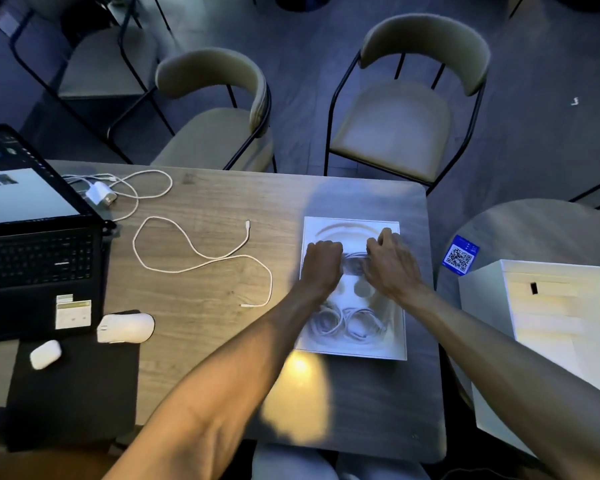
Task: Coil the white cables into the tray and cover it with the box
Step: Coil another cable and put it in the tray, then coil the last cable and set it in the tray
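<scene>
A white moulded tray [394, 344] lies flat on the right part of the wooden table. Two coiled white cables [347, 322] rest side by side in its near end. Over the tray's middle, my left hand [321, 263] and my right hand [390, 261] are both closed on a third coiled white cable [354, 263] and press it into the tray. One loose white cable [201, 259] lies uncoiled on the table to the left of the tray. The white box [548, 313] stands to the right, beyond the table's edge.
An open black laptop [32, 244] sits at the far left, with a white charger and its cable [101, 195] behind it. A white mouse [125, 328] and a small white case [45, 354] lie on a black mat. A blue QR card [460, 254] is right of the tray. Two chairs [395, 126] stand beyond the table.
</scene>
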